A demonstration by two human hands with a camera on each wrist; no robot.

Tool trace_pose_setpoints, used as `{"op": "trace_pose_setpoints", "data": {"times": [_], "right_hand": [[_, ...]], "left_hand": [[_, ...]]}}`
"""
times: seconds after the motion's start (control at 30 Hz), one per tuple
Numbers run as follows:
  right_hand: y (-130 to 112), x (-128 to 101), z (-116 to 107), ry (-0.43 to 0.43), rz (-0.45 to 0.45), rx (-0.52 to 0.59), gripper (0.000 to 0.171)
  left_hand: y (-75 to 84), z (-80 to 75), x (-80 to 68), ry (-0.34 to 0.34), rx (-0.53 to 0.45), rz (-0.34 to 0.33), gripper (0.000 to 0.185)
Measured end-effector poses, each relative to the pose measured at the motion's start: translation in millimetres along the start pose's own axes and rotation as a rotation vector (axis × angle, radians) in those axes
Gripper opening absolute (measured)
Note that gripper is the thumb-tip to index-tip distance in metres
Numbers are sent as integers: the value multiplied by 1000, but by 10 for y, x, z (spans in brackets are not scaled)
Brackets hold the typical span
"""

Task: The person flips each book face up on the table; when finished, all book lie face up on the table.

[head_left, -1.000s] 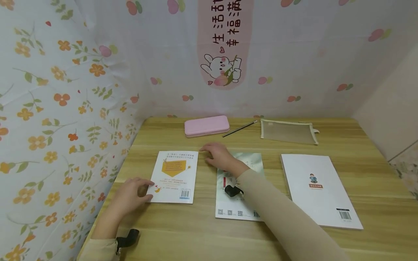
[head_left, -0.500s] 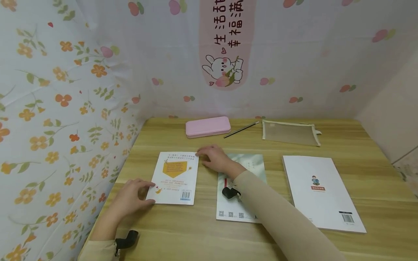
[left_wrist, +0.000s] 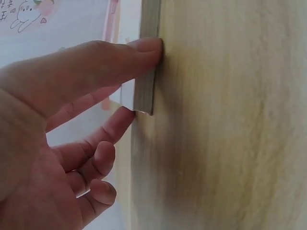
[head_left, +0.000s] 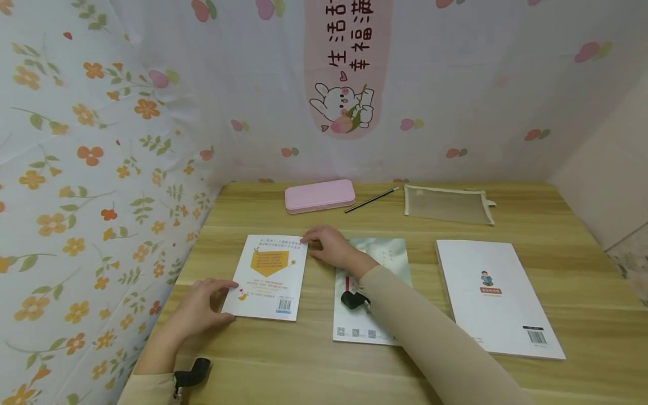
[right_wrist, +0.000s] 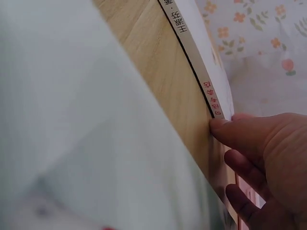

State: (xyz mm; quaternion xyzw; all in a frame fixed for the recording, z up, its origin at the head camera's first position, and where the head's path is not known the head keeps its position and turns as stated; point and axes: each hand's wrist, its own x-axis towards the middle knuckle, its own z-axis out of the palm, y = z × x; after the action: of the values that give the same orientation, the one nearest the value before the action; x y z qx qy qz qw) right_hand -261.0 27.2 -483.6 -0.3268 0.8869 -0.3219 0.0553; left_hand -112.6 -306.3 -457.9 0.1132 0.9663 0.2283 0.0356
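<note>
A small white book with a yellow badge (head_left: 268,275) lies flat on the wooden desk (head_left: 314,365). My left hand (head_left: 223,302) touches its lower-left corner. In the left wrist view the thumb (left_wrist: 139,48) presses straight against the book's page edge (left_wrist: 149,19) and the index finger (left_wrist: 120,122) touches the corner. My right hand (head_left: 324,244) rests at the book's top-right corner, its thumb tip (right_wrist: 225,127) against the end of the spine (right_wrist: 192,52). Neither hand curls round the book. My right forearm lies across a pale green book (head_left: 385,256).
A large white book (head_left: 496,292) lies at the right. Along the back are a pink pencil case (head_left: 320,196), a dark pen (head_left: 372,199) and a mesh pouch (head_left: 448,205). Floral cloth walls (head_left: 101,169) close the left and back sides.
My right hand slid slightly left onto the small book's top-right corner. The left hand stayed at the lower-left corner, and the book barely shifted.
</note>
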Motion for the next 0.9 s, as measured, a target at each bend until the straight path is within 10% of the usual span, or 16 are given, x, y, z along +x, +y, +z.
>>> {"op": "trace_pose_setpoints", "data": {"times": [0.9], "right_hand": [[32,-95,-24,93,29,-15,31]], "left_hand": [[-5,-6,73,-57,-39,-7,63]]}}
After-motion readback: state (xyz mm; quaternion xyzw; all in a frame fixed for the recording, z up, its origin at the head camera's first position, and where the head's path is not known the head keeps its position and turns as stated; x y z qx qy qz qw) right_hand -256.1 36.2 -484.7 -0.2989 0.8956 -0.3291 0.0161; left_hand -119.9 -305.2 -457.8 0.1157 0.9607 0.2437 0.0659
